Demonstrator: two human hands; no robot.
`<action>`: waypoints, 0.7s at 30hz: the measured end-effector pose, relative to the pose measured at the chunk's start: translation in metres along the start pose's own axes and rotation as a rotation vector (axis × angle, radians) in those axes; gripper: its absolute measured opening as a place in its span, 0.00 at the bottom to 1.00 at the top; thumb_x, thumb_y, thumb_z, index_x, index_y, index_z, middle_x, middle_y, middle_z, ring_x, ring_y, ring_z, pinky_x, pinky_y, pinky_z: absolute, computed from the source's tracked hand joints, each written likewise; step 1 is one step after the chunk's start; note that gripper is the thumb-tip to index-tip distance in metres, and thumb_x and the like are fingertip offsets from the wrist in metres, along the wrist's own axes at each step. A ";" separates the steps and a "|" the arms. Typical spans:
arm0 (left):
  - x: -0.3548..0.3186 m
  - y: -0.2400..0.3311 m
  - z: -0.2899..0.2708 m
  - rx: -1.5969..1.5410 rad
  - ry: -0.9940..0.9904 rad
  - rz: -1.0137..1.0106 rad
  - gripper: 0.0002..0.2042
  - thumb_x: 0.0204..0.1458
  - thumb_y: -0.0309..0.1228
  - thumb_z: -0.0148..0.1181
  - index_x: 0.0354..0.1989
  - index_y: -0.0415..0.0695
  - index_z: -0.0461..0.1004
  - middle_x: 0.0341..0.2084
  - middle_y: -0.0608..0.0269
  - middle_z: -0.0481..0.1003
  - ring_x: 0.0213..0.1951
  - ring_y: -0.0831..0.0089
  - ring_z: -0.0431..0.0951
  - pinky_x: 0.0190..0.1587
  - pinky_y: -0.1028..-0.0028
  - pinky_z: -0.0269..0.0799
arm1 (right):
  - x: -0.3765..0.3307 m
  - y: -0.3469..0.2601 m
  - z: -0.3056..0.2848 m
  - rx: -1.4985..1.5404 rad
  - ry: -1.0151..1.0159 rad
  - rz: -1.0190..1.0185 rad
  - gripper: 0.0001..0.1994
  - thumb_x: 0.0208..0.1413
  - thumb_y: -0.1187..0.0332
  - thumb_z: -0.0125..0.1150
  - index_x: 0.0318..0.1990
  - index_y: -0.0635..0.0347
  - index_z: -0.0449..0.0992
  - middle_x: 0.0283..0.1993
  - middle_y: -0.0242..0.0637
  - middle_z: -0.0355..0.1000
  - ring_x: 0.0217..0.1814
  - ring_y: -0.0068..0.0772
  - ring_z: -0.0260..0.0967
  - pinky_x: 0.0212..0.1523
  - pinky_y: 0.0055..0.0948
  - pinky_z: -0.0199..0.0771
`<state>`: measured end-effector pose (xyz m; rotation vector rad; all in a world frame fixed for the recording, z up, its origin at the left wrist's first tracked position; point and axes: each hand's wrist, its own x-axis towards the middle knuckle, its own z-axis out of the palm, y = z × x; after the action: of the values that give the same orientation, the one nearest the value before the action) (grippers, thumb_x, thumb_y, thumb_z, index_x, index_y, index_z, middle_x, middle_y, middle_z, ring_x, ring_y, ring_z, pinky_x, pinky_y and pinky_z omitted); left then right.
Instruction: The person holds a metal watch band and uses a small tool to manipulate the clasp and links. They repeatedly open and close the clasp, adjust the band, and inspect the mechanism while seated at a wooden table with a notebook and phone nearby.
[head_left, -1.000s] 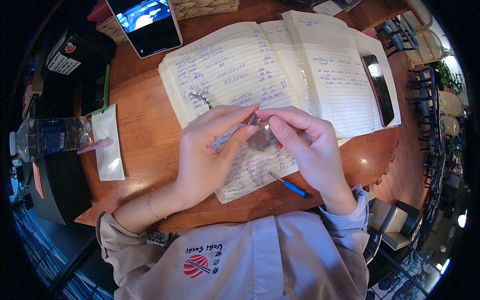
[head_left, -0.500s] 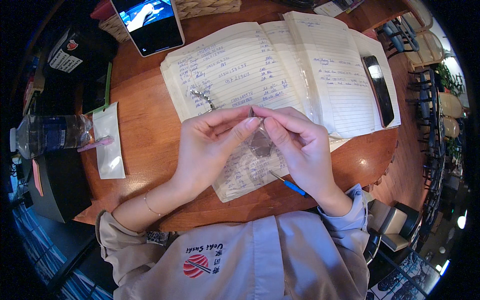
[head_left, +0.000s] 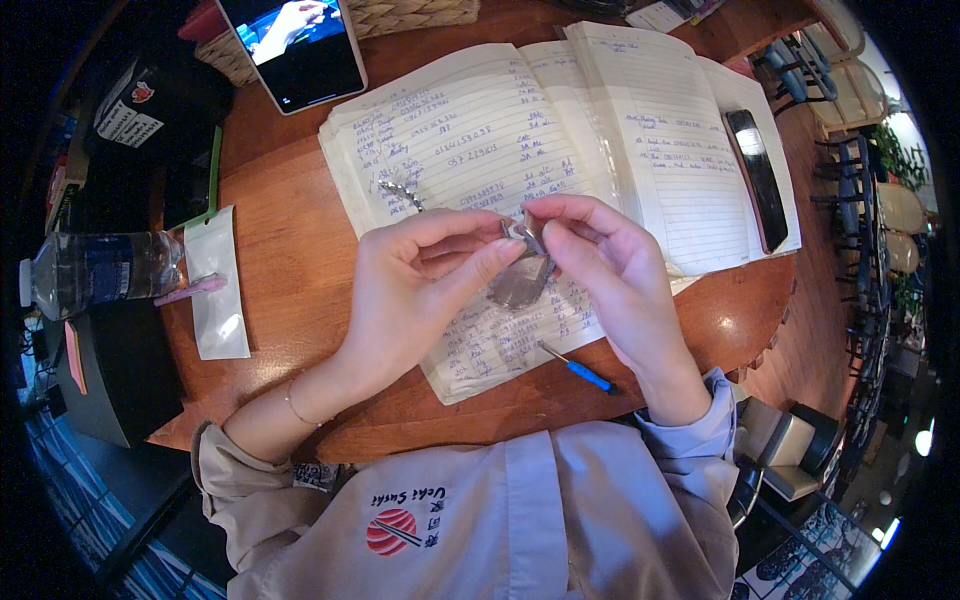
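Above the open notebook [head_left: 450, 140], both my hands are closed on a small see-through plastic bag [head_left: 518, 285] that looks greyish in its lower part. My left hand [head_left: 415, 285] pinches its upper edge between thumb and fingers. On the other side of that edge, my right hand [head_left: 615, 265] pinches it the same way. The bag's top is bent and slightly spread between my fingertips; what it contains cannot be made out. Beyond my left fingers, a metal link strap [head_left: 402, 192] lies on the page. A small screwdriver [head_left: 588, 375] with a blue handle rests near the table's front edge.
A dark phone [head_left: 757, 180] lies on the right-hand pages. Another phone [head_left: 298, 60] with a lit screen leans against a woven basket [head_left: 415, 14]. To the left are a plastic bottle [head_left: 105, 270], a white pouch [head_left: 220, 320] and a pink tool [head_left: 192, 288] on the wooden table [head_left: 285, 260].
My fingertips have shifted slightly apart, my right hand moving a little to the right. The bag's upper edge has spread, and more of the bag shows below my fingers.
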<state>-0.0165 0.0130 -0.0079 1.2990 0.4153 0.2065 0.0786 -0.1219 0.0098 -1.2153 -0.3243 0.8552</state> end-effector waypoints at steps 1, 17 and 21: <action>0.000 0.000 0.000 0.003 -0.006 0.009 0.11 0.44 0.21 0.59 0.38 0.32 0.71 0.34 0.58 0.73 0.37 0.76 0.73 0.42 0.79 0.69 | -0.001 0.000 0.001 0.011 -0.012 -0.027 0.12 0.50 0.76 0.55 0.43 0.67 0.67 0.39 0.34 0.68 0.40 0.18 0.65 0.42 0.16 0.65; 0.003 0.002 -0.002 0.109 -0.030 0.046 0.11 0.44 0.24 0.61 0.36 0.34 0.73 0.30 0.60 0.73 0.34 0.78 0.73 0.38 0.81 0.71 | 0.005 0.003 -0.013 -0.468 -0.111 -0.305 0.10 0.47 0.77 0.56 0.39 0.65 0.74 0.39 0.39 0.69 0.41 0.26 0.66 0.41 0.19 0.65; 0.002 0.003 -0.003 0.118 -0.037 0.042 0.11 0.44 0.24 0.61 0.37 0.35 0.72 0.30 0.60 0.73 0.34 0.79 0.73 0.37 0.81 0.71 | 0.006 0.004 -0.012 -0.482 -0.107 -0.310 0.10 0.47 0.77 0.57 0.39 0.64 0.75 0.38 0.39 0.70 0.41 0.27 0.67 0.40 0.20 0.65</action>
<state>-0.0151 0.0173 -0.0056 1.4264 0.3736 0.1951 0.0885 -0.1259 0.0008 -1.5136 -0.8188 0.5868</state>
